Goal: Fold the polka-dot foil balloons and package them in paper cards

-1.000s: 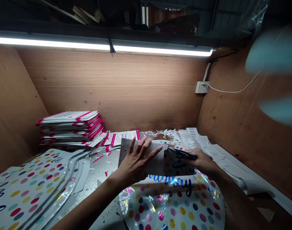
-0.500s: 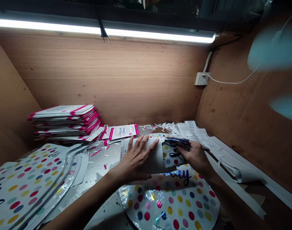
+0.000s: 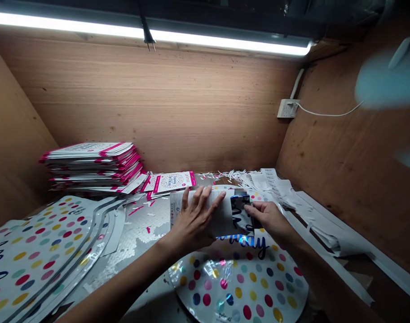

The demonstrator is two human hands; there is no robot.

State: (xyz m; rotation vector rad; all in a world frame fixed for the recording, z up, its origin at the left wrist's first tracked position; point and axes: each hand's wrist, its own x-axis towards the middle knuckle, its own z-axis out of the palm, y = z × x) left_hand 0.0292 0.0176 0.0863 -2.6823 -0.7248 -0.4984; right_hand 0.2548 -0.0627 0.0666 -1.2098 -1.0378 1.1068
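Note:
My left hand (image 3: 196, 220) lies with spread fingers on a white printed paper packet (image 3: 221, 220), pressing on its face. Out of the packet's right end sticks a folded foil balloon (image 3: 240, 214) with dark blue lettering on silvery white. My right hand (image 3: 267, 215) pinches the outer edge of that folded balloon between thumb and fingers. Below both hands lies a flat round foil balloon (image 3: 238, 282), white with coloured dots and blue script; the packet covers its upper part.
A tall stack of pink-edged white packets (image 3: 93, 168) stands at the back left, with a few loose packets (image 3: 174, 181) beside it. More dotted foil balloons (image 3: 46, 246) are piled at left. Paper strips (image 3: 315, 220) run along the right. A plug (image 3: 149, 38) hangs overhead.
The folded balloon sits deeper in the packet, with less of it showing. My right hand has moved slightly left with it; my left hand stays spread on the packet.

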